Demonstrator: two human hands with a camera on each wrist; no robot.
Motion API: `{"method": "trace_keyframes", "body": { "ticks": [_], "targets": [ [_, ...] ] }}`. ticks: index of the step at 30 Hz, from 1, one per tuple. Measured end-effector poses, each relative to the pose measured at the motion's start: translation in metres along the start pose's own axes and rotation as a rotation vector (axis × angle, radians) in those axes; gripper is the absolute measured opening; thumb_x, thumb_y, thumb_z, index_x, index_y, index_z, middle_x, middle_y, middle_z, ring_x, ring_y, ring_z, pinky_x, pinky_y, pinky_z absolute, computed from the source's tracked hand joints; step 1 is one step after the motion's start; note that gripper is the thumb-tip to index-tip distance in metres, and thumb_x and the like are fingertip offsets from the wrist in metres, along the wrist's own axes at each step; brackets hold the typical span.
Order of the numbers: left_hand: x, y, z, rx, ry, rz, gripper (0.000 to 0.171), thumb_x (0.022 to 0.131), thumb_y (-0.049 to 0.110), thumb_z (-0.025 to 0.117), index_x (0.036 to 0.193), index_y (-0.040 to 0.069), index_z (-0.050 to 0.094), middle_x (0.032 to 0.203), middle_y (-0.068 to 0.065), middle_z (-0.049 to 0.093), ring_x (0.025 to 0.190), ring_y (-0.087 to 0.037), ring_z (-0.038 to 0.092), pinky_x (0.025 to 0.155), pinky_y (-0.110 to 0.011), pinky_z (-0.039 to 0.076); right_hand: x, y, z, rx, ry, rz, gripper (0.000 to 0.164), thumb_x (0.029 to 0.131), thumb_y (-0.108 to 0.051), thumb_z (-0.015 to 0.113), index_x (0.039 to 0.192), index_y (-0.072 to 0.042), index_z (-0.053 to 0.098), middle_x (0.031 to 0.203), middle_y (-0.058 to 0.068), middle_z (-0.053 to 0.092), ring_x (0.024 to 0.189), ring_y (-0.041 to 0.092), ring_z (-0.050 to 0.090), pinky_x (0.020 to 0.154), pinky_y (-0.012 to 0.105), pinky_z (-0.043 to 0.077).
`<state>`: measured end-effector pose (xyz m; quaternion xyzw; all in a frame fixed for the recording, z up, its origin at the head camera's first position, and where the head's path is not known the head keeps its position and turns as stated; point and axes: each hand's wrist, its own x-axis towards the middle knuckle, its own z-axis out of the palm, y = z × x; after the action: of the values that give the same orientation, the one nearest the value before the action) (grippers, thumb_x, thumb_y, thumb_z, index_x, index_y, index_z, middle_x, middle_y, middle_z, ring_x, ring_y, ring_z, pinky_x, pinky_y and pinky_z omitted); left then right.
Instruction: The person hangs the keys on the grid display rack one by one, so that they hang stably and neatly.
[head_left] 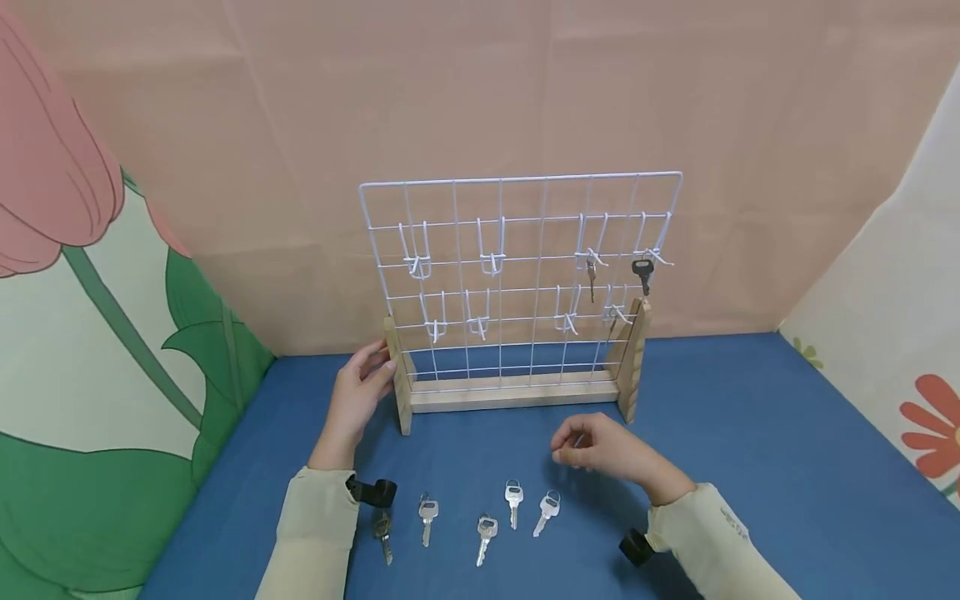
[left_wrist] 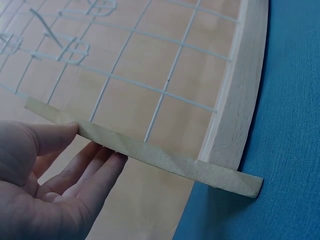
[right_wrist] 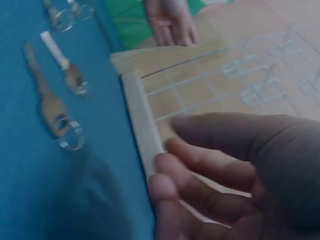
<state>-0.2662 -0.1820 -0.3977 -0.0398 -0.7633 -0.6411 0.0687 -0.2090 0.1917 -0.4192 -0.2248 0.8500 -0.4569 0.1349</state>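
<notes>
Dark lettering, too small to read, runs along your right sleeve (head_left: pixel 708 533), just behind your right hand (head_left: pixel 603 450). To that hand's left and nearer you, five flat metal keys (head_left: pixel 487 528) with rings lie on the blue, finely textured cloth (head_left: pixel 750 417); the one beside your left cuff looks darker. Your right hand is clear of the cloth, fingers loosely curled, with a narrow gap between thumb and fingertips. Beyond it stands a white wire grid (head_left: pixel 521 178) with forked hooks and a smooth, pale wooden crossbar (head_left: pixel 517 397). Higher up, a black-headed key (head_left: pixel 642 269) and a slim key (head_left: pixel 591 271) hang from hooks. Your left hand (head_left: pixel 356 400), fingers gently bent, rests its fingertips against the left wooden upright (head_left: pixel 401 379).
</notes>
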Motion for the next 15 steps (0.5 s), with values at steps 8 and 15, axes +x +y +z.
{"method": "trace_keyframes", "body": {
  "ticks": [8,15],
  "targets": [
    [0.003,0.003,0.002,-0.005,0.006,-0.011,0.051,0.106,0.009,0.054,0.154,0.004,0.039,0.150,-0.024,0.046,0.135,-0.037,0.050,0.106,-0.052,0.045,-0.001,0.009,0.013,-0.118,-0.123,-0.001,0.013,0.083,-0.012,0.083,0.085,-0.009,0.071,0.073,-0.005,0.062,0.064,0.008,0.054,0.056,0.023,0.046],
    [0.001,0.004,0.001,-0.007,0.001,-0.026,0.050,0.106,0.010,0.053,0.154,0.006,0.039,0.151,-0.023,0.045,0.137,-0.037,0.048,0.107,-0.051,0.044,-0.002,0.007,0.022,-0.136,-0.113,0.019,0.017,0.079,-0.005,0.085,0.081,-0.009,0.069,0.071,-0.005,0.060,0.063,0.009,0.053,0.055,0.024,0.046]
  ]
}}
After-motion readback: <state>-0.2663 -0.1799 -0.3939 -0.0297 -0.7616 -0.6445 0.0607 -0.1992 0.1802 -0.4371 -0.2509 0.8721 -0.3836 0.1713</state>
